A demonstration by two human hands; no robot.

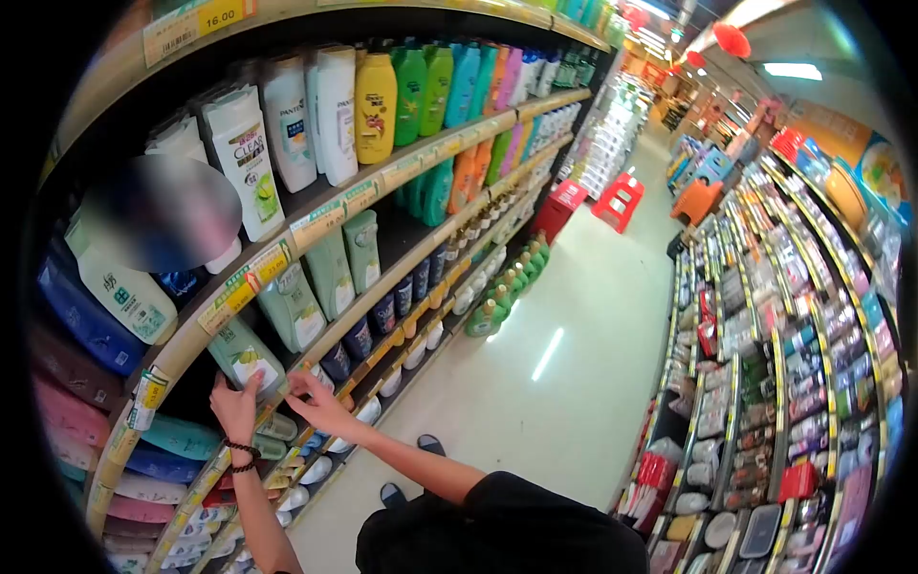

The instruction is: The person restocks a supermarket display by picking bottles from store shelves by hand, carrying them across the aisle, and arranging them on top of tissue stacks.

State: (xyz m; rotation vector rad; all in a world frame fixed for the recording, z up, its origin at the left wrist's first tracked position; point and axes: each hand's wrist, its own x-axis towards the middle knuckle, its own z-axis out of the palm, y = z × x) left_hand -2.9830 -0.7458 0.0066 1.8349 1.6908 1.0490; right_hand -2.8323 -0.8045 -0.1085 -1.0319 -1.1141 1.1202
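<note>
A pale green shampoo bottle (241, 352) leans at the front of the second shelf, its base towards me. My left hand (236, 407), with a dark beaded bracelet at the wrist, is closed around the lower end, thumb on the front label. Close by the bottle's lower right corner is my right hand (320, 407), its fingers apart and slightly bent; whether they touch the bottle I cannot tell. Similar pale green bottles (292, 308) stand just behind to the right. Above them, a white Clear bottle (245, 163) stands on the upper shelf.
Price tags line the shelf edge (392, 172). Yellow and coloured bottles (376, 107) stand farther along. Green jugs (507, 292) and a red stool (619, 203) are on the aisle floor (574, 354). Another stocked shelf (765, 383) runs along the right.
</note>
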